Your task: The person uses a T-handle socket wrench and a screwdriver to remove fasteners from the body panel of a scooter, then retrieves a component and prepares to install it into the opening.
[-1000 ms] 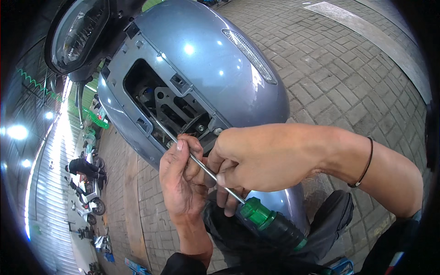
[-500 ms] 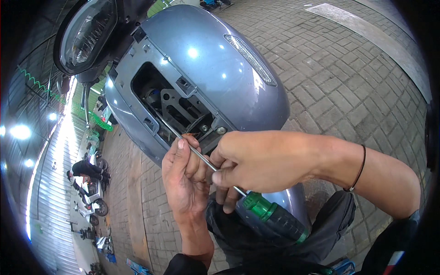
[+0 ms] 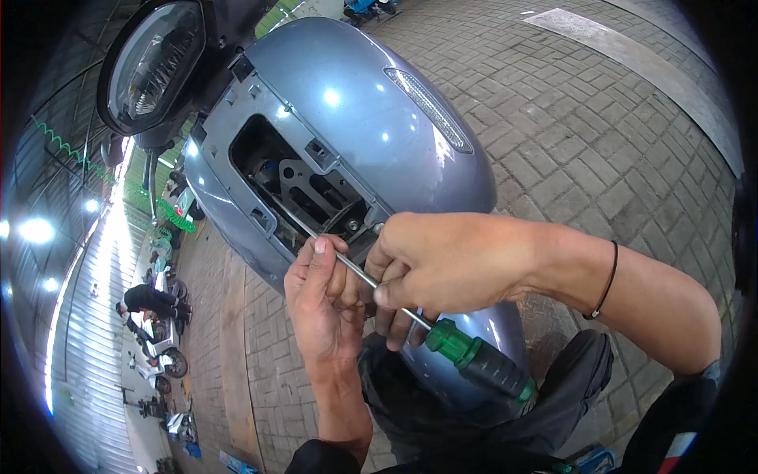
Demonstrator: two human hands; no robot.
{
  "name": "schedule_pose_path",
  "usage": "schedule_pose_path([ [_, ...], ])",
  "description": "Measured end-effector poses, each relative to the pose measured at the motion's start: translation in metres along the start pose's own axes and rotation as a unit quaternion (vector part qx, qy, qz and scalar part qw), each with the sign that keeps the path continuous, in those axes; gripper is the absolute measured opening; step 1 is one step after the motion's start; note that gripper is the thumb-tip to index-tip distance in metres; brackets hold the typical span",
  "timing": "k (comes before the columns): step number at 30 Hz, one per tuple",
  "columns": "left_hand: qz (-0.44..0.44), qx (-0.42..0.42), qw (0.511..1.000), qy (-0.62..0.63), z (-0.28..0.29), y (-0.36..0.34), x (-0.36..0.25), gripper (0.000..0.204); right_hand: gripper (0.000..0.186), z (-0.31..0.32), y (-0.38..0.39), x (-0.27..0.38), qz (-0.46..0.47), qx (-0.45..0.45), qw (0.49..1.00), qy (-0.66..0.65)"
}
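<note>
A long screwdriver with a green and black handle lies diagonally, its steel shaft reaching into the dark opening in the grey-blue scooter front panel. My left hand pinches the shaft, thumb on top, just below the opening. My right hand curls over the same shaft closer to the handle, its thumb and fingers closed on it. A small silver piece shows under the right fingers, too hidden to name. Inside the opening are a metal bracket and bolts; the tool's tip is hard to make out.
A black-rimmed headlight sits at upper left. A green coiled hose hangs beside it. At far left a person in dark clothes bends over a white scooter. Paving and a metal plate lie to the right.
Both hands and the screwdriver have shifted slightly right, the right hand also upward in the picture. The silver piece under the right fingers shows more. Both hands keep their grip on the shaft.
</note>
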State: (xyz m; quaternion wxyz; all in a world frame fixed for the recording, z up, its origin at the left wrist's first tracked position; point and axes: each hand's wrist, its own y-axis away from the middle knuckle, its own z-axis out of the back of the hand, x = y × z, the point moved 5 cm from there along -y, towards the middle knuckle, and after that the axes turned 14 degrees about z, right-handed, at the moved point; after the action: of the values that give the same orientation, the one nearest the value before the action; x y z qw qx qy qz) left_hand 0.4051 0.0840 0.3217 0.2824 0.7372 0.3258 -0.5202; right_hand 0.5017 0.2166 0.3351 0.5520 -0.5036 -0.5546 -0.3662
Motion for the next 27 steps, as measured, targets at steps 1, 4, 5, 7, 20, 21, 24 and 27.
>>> schedule_pose_path([
  [1, 0.009, 0.024, 1.0, 0.01, -0.001, 0.0, -0.001, 0.026, 0.019, 0.0, 0.0, 0.002, -0.001, -0.001, 1.0, -0.001],
  [4, 0.016, 0.029, 0.999, 0.016, -0.01, 0.001, -0.004, 0.027, 0.018, 0.008, -0.001, 0.008, -0.016, -0.02, 0.996, 0.085],
  [5, 0.013, 0.009, 1.0, 0.012, -0.011, 0.002, -0.004, 0.027, 0.017, 0.011, -0.001, 0.01, -0.009, -0.022, 0.989, 0.143],
  [7, -0.001, -0.014, 1.0, -0.004, -0.007, 0.0, 0.0, 0.027, 0.016, 0.012, -0.002, 0.012, -0.003, -0.023, 0.98, 0.2],
  [20, -0.011, -0.052, 0.999, -0.011, -0.008, 0.003, -0.005, 0.029, 0.023, 0.01, -0.01, 0.006, 0.004, -0.022, 0.994, 0.11],
  [21, -0.011, -0.053, 0.998, -0.011, -0.007, 0.002, -0.004, 0.029, 0.023, 0.012, -0.011, 0.005, 0.003, -0.036, 0.99, 0.138],
  [24, -0.034, -0.05, 0.998, -0.017, 0.001, 0.0, 0.0, 0.028, 0.022, 0.012, -0.01, 0.007, 0.001, -0.045, 0.983, 0.176],
  [27, -0.047, -0.057, 0.996, -0.059, 0.005, -0.001, -0.001, 0.028, 0.021, 0.011, -0.007, 0.012, 0.006, -0.041, 0.985, 0.168],
])
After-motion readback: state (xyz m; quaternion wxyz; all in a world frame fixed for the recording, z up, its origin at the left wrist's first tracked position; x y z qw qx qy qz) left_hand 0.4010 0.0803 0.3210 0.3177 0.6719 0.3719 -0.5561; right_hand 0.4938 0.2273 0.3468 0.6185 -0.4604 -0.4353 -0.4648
